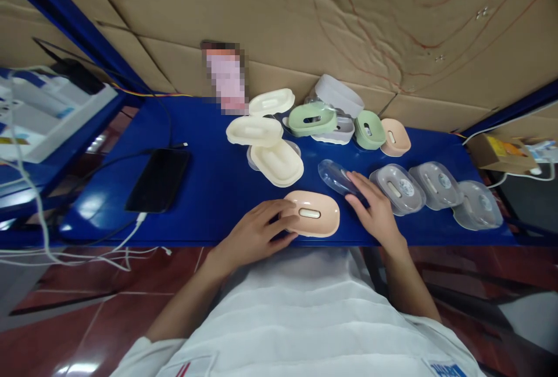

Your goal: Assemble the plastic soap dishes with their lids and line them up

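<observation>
A peach oval plastic box (329, 223) lies near the table's front edge, with a white pill-shaped piece in a slot at its middle. My left hand (261, 229) is closed round its left end, fingers over the rim and thumb along the near side. To the upper right lies a clear oval plastic lid (333, 176). The fingers and thumb of my right hand (375, 208) grip its right end, which they partly hide. Just behind the peach box, a cream oval shell (279, 163) overlaps a clear cover.
More cream shells (255, 131), green boxes (311, 120) and another peach box (396, 137) stand at the back. Several clear-lidded boxes (399, 188) line the right. A black phone (159, 180) with a cable lies left. Behind rises a cardboard wall (270, 11).
</observation>
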The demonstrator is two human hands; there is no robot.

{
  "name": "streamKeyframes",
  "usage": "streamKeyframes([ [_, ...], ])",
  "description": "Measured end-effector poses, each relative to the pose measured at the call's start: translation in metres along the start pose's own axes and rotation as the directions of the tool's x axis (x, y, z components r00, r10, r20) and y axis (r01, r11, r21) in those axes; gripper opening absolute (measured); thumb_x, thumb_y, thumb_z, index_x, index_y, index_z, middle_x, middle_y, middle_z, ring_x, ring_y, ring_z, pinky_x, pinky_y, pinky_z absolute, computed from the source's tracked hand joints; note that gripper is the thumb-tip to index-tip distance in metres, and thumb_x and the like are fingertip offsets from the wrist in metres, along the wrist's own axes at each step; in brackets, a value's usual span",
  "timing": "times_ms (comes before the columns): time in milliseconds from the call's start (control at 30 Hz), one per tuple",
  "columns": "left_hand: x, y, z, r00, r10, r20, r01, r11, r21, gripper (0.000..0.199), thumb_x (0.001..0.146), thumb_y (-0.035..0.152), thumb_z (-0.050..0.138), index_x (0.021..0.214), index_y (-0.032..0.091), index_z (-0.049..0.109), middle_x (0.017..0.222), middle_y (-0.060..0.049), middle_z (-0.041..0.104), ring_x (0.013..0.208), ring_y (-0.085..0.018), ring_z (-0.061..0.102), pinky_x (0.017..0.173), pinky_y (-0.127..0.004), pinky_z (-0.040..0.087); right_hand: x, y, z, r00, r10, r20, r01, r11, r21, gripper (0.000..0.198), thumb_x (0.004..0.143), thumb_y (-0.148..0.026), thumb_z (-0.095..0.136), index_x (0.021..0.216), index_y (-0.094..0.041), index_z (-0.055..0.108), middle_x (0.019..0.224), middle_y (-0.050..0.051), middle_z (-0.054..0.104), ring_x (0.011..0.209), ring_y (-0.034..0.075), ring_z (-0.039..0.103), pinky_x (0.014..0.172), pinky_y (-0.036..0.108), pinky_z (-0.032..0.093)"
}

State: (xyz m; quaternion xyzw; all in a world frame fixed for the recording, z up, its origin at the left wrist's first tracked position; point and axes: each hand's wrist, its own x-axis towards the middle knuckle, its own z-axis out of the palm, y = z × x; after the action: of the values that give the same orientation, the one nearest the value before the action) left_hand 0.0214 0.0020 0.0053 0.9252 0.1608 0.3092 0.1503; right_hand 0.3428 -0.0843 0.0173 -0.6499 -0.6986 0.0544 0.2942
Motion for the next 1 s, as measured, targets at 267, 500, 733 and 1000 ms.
streamKeyframes([
  [267, -0.002, -0.003, 0.002, 1.000, -0.017, -0.025, 0.017, 1.000, -0.003, 0.047, 0.102, 0.030, 0.073, 0.145, 0.023, 0.056, 0.156, -0.019, 0.056, 0.148, -0.032, 0.057, 0.117, -0.051, 0.058, -0.031, -0.055, 0.017, 0.969, -0.195, 0.153, 0.192, 0.981, 0.040, 0.074, 0.106, -0.034, 0.067, 0.171, -0.041, 0.033, 0.176, 0.005, 0.037, 0.165, 0.034, 0.033, 0.128, 0.062, 0.045],
  [500, -0.003, -0.007, 0.006, 0.998, -0.019, -0.057, 0.017, 0.999, -0.044, 0.031, 0.101, 0.032, 0.074, 0.129, 0.022, 0.066, 0.142, -0.016, 0.063, 0.137, -0.031, 0.063, 0.109, -0.049, 0.063, -0.038, -0.047, 0.030, 0.945, -0.306, 0.117, 0.313, 0.949, -0.046, 0.080, 0.105, -0.027, 0.068, 0.173, -0.040, 0.028, 0.183, 0.003, 0.018, 0.169, 0.034, 0.019, 0.129, 0.061, 0.044],
  [733, -0.001, -0.008, 0.006, 0.998, 0.013, -0.069, -0.015, 0.999, -0.028, 0.026, 0.102, 0.033, 0.073, 0.125, 0.021, 0.067, 0.139, -0.016, 0.064, 0.137, -0.031, 0.062, 0.109, -0.049, 0.063, -0.038, -0.044, 0.033, 0.924, -0.366, 0.112, 0.377, 0.921, -0.095, 0.082, 0.104, -0.034, 0.069, 0.174, -0.037, 0.027, 0.182, 0.007, 0.023, 0.168, 0.035, 0.024, 0.128, 0.059, 0.045],
  [1000, -0.002, -0.006, 0.004, 0.999, -0.026, -0.042, 0.025, 0.999, -0.043, 0.028, 0.099, 0.027, 0.078, 0.124, 0.021, 0.067, 0.143, -0.015, 0.062, 0.140, -0.029, 0.061, 0.115, -0.046, 0.059, -0.061, 0.065, -0.062, 0.844, 0.047, -0.535, -0.318, 0.846, -0.428, 0.062, 0.105, -0.051, 0.057, 0.162, -0.028, 0.052, 0.176, 0.018, 0.034, 0.162, 0.044, 0.034, 0.125, 0.075, 0.033],
])
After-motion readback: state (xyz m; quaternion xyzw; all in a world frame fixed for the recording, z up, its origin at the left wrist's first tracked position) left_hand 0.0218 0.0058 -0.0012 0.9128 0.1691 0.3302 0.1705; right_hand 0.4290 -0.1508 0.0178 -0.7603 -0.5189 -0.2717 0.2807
